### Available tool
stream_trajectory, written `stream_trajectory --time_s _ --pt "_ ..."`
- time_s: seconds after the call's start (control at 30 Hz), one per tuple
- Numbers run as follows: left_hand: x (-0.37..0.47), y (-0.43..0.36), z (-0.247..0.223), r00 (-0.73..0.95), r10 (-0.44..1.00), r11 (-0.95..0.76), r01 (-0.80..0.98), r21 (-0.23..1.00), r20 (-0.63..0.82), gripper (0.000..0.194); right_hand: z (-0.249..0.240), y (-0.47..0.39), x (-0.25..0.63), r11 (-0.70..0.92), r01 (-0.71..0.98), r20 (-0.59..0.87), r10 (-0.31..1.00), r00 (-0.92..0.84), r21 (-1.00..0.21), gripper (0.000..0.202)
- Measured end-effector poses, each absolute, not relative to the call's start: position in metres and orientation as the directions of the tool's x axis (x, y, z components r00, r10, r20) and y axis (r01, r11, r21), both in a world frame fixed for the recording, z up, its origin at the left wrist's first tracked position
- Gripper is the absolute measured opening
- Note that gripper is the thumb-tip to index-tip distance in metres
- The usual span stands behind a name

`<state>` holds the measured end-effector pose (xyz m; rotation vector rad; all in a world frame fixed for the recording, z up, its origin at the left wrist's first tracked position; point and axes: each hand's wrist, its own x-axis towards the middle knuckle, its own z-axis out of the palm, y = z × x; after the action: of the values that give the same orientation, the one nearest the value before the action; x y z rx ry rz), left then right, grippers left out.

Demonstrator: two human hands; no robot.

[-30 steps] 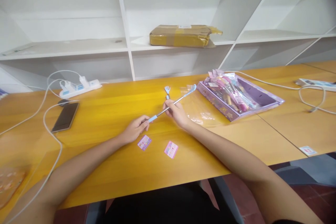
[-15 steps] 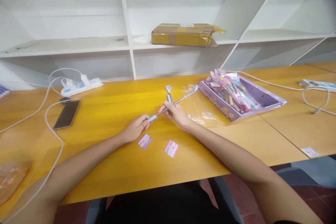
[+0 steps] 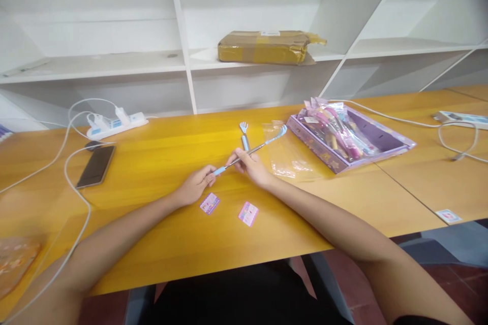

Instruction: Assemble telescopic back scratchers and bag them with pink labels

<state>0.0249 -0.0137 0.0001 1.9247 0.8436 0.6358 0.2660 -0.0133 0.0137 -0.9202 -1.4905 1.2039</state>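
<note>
A telescopic back scratcher (image 3: 256,148) with a metal rod, a light-blue handle and a light-blue claw head slants up to the right above the table. My left hand (image 3: 196,183) is closed around its handle end. Further along the rod, my right hand (image 3: 251,166) grips it with thumb and fingers, the claw end pointing away. A second blue back scratcher (image 3: 244,134) lies behind my right hand, its lower part hidden. Two small printed cards, a purple one (image 3: 209,203) and a pink one (image 3: 248,214), lie in front of my hands.
A purple display box (image 3: 318,146) of wrapped items stands at right, beside a clear plastic bag (image 3: 284,162). At left are a phone (image 3: 96,166), a power strip (image 3: 118,126) and loose white cables. A taped carton (image 3: 263,47) sits on the shelf.
The claw end of the back scratcher has dipped slightly, so the rod lies a little flatter. My right hand has shifted slightly left. Both hands keep their hold.
</note>
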Motion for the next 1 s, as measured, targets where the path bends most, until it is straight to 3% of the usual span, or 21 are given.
stream_trajectory --time_s 0.13,0.3,0.37,0.53,0.77,0.9,1.0 --pt "0.025 -0.013 0.0 0.637 0.767 -0.35 0.304 0.886 0.085 0.03 0.013 -0.014 0.263 0.23 -0.021 0.227 0.938 -0.263 -0.973 0.065" --pt "0.027 -0.01 -0.003 0.636 0.767 -0.319 0.265 0.91 0.083 0.036 0.022 0.001 0.284 0.143 -0.02 0.135 0.868 -0.479 -0.99 0.065" --pt "0.027 -0.009 -0.004 0.632 0.771 -0.28 0.239 0.93 0.07 0.039 0.028 0.011 0.302 0.166 -0.08 0.185 0.894 -0.407 -0.983 0.064" --pt "0.026 -0.009 -0.003 0.607 0.794 -0.168 0.228 0.959 -0.005 0.044 0.043 0.031 0.339 0.282 -0.259 0.296 0.955 -0.016 -0.924 0.058" --pt "0.025 -0.008 -0.006 0.62 0.785 -0.175 0.242 0.954 -0.014 0.046 0.044 0.035 0.345 0.335 -0.258 0.329 0.942 0.066 -0.906 0.054" --pt "0.025 -0.007 -0.008 0.618 0.786 -0.175 0.241 0.955 -0.012 0.045 0.038 0.037 0.348 0.366 -0.159 0.358 0.93 0.079 -0.917 0.041" --pt "0.026 -0.006 -0.008 0.613 0.79 -0.18 0.257 0.949 -0.017 0.046 0.032 0.038 0.35 0.423 0.049 0.426 0.893 0.148 -0.905 0.041"
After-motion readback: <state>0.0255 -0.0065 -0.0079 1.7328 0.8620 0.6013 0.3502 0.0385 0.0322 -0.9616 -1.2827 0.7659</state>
